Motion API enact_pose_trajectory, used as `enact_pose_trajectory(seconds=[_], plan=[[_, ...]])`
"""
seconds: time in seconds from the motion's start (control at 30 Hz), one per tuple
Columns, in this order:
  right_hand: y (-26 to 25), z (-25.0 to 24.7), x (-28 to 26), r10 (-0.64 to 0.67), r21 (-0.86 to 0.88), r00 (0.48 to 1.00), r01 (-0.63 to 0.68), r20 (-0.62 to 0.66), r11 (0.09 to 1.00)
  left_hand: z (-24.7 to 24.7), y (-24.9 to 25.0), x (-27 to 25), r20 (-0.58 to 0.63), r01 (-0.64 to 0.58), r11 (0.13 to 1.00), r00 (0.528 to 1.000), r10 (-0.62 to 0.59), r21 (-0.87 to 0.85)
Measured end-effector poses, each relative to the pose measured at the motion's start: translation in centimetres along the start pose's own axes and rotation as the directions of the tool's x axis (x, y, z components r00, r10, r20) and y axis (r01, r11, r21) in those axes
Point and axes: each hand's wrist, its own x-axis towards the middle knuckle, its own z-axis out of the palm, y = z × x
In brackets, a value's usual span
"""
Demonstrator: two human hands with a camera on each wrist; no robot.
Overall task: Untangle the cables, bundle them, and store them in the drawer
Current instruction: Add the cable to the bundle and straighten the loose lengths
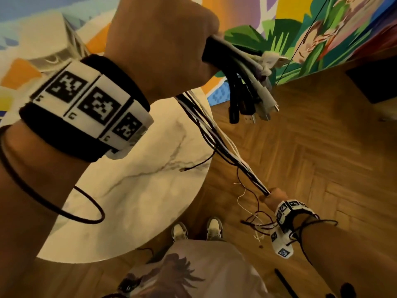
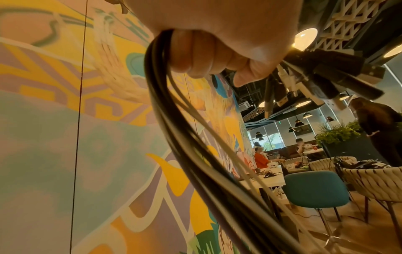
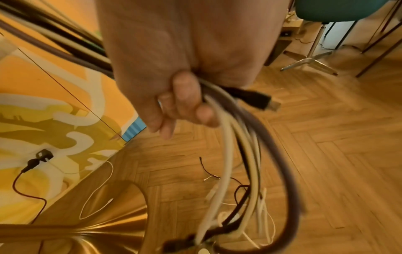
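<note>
The left hand point(image 1: 163, 50) is raised high, fist closed around the cables point(image 1: 217, 140) just below their plugs point(image 1: 249, 91), which fan out black, grey and white past the fingers point(image 2: 208, 56). From that fist the black and white strands run taut, down and across to the right hand point(image 1: 274, 195), whose fingers point(image 3: 187, 103) curl round them low over the wood floor point(image 1: 322, 151). Below it the loose ends point(image 3: 243, 197) hang in loops. A marble table point(image 1: 139, 201) stands beside. No drawer is in view.

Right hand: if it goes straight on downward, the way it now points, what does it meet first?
Probably the wood floor. The right hand grips cables whose loose ends would touch down first; depth is unclear.
</note>
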Motion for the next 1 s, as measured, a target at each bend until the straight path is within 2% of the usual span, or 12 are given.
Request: enact_pose_trajectory(seconds=[0.2, 0.33, 0.43, 0.5, 0.57, 0.63, 0.67, 0.7, 0.73, 0.83, 0.9, 1.0], plan=[[0.3, 0.0, 0.5, -0.035, -0.067, 0.997, 0.039, 0.065, 0.997, 0.8, -0.6, -0.4, -0.057, 0.009, 0.997, 0.998, -0.013, -0.074], [-1.9, 0.7, -0.2, -0.086, -0.043, 0.983, 0.095, 0.164, 0.995, 1.1, 0.5, -0.9, -0.115, 0.032, 0.981, 0.992, -0.055, -0.193], [-6.1, -1.5, -2.1, -0.173, -0.082, 0.984, 0.177, 0.051, 0.981, 2.1, 1.1, -1.3, -0.118, 0.071, 0.902, 0.984, -0.133, -0.426], [-10.2, -4.5, -4.5, -0.371, 0.127, 0.911, 0.395, -0.181, 0.91, 3.5, 0.8, -1.5, -0.118, 0.125, 0.84, 0.969, -0.218, -0.527], [-14.7, -7.5, -8.0, -0.523, 0.361, 0.747, 0.66, -0.411, 0.659, 4.8, 0.4, -1.9, -0.114, 0.164, 0.773, 0.95, -0.292, -0.612], [-18.7, -9.3, -11.1, -0.676, 0.412, 0.594, 0.799, -0.435, 0.438, 5.6, 0.0, -2.2, -0.1, 0.191, 0.69, 0.928, -0.359, -0.698], [-20.6, -9.7, -12.3, -0.739, 0.415, 0.547, 0.823, -0.393, 0.389, 5.8, -0.2, -2.4, -0.095, 0.2, 0.644, 0.915, -0.393, -0.739], [-22.2, -9.5, -12.8, -0.779, 0.421, 0.535, 0.82, -0.327, 0.387, 6.0, -0.4, -2.5, -0.088, 0.199, 0.593, 0.904, -0.419, -0.78], [-23.8, -9.1, -13.6, -0.794, 0.41, 0.548, 0.808, -0.263, 0.422, 6.0, -0.6, -2.6, -0.072, 0.203, 0.541, 0.893, -0.445, -0.816], [-25.4, -6.2, -12.1, -0.701, 0.426, 0.699, 0.682, -0.141, 0.594, 5.3, -1.5, -2.8, 0.009, 0.265, 0.401, 0.843, -0.538, -0.877], [-23.5, -4.1, -9.5, -0.607, 0.363, 0.79, 0.593, -0.089, 0.719, 4.9, -2.9, -3.0, 0.02, 0.287, 0.376, 0.817, -0.576, -0.881], [-19.6, -2.6, -6.8, -0.523, 0.232, 0.852, 0.51, -0.009, 0.828, 4.4, -4.2, -3.5, 0.009, 0.28, 0.372, 0.809, -0.588, -0.885]])
